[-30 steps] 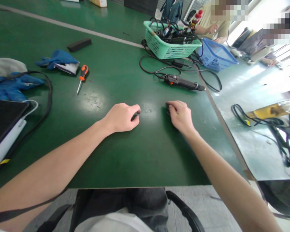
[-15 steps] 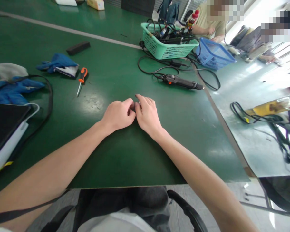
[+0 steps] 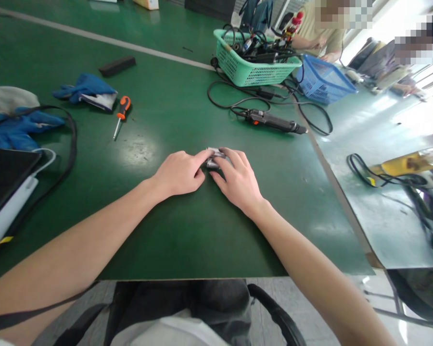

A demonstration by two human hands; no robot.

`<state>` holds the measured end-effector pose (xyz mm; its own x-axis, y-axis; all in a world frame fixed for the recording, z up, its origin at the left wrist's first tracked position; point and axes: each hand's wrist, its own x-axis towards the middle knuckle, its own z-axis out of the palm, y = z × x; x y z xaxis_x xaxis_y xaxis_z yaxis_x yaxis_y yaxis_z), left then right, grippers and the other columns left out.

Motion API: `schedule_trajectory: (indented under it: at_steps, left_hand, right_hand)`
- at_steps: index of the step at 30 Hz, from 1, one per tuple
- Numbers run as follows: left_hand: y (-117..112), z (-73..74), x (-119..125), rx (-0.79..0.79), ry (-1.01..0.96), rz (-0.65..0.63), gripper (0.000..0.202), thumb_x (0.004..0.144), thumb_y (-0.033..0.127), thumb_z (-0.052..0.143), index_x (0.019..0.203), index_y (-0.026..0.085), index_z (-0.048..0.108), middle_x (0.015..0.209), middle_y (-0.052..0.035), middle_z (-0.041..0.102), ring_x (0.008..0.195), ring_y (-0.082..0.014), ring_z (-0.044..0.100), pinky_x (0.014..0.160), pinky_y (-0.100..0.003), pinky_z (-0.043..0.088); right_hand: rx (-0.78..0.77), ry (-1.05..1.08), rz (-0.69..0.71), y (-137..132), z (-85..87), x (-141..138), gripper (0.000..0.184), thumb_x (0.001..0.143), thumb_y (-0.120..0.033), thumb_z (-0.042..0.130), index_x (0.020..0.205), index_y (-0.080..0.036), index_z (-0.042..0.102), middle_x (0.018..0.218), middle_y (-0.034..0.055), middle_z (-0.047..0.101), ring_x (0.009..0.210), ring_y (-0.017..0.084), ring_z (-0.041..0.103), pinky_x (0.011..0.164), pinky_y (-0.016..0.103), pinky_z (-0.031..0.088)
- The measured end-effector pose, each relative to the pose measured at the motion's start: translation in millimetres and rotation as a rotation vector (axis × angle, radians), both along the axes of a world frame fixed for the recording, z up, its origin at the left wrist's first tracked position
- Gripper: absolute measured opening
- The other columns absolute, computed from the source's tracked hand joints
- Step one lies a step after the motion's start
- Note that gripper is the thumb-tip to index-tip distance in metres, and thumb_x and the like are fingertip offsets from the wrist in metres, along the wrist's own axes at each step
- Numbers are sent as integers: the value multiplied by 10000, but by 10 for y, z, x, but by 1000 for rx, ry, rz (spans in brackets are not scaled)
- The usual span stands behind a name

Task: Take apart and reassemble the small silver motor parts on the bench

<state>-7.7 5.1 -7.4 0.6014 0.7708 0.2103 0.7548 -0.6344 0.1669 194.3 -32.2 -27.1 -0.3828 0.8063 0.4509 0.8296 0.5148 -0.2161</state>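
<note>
A small silvery metal part [image 3: 212, 163] lies at the middle of the green table, between my two hands and partly covered by their fingers. My left hand [image 3: 180, 174] has its index finger stretched onto the part's left end, with the other fingers curled in. From the other side, the bent fingers of my right hand [image 3: 240, 180] press on the part, its thumb low beside it. What kind of part it is cannot be made out. Beyond my left hand lies an orange-handled screwdriver [image 3: 122, 113]; farther right is a black electric screwdriver [image 3: 274, 121] with its cord.
A green basket [image 3: 260, 76] full of cables and tools stands at the back, beside a blue basket [image 3: 324, 81]. Blue gloves [image 3: 84, 90], a black block [image 3: 117, 66] and a dark-screened device [image 3: 9, 180] are on the left. Another person [image 3: 315, 36] sits beyond the baskets.
My right hand has shifted right, away from my left. The metal part, mostly hidden before, now shows between them. My left index finger has stretched out onto it.
</note>
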Motion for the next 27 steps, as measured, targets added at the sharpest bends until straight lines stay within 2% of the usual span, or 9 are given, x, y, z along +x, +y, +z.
schedule_trajectory:
  at_steps: [6, 11, 15, 21, 27]
  left_hand:
    - [26, -20, 39, -5, 23, 7, 604, 871, 229, 477, 1474, 247, 456, 833, -32, 736, 724, -240, 684, 700, -337, 491]
    - [32, -17, 44, -10, 31, 0, 614, 864, 227, 470, 1478, 242, 455, 820, -29, 734, 721, -248, 678, 696, -343, 487]
    - [32, -5, 38, 2, 49, -4, 609, 873, 225, 469, 1482, 236, 457, 812, -38, 734, 738, -254, 686, 712, -349, 495]
    - [39, -12, 19, 0, 37, -10, 611, 879, 222, 473, 1489, 231, 446, 806, -36, 734, 744, -255, 693, 742, -358, 505]
    - [44, -23, -8, 6, 13, -60, 529, 895, 249, 469, 1423, 224, 493, 791, -22, 720, 715, -244, 674, 718, -356, 486]
  right_hand:
    - [13, -45, -67, 22, 41, -3, 260, 985, -235, 492, 1186, -236, 657, 1308, 149, 582, 1145, 354, 497, 939, 560, 498]
    - [-10, -18, -50, -58, 46, 91, 195, 934, -246, 571, 1107, -229, 660, 1188, 134, 616, 1098, 337, 522, 926, 518, 511]
    - [-70, 59, -19, -129, 35, 130, 211, 901, -199, 577, 1101, -240, 631, 1073, 104, 644, 1041, 306, 554, 928, 477, 524]
    - [-101, 126, -50, -121, 24, 75, 236, 878, -227, 609, 1113, -246, 614, 1061, 97, 654, 1025, 301, 587, 915, 459, 526]
    - [-122, 140, -54, -106, 3, 72, 256, 940, -306, 589, 1176, -218, 635, 1101, 113, 666, 1044, 299, 603, 929, 455, 521]
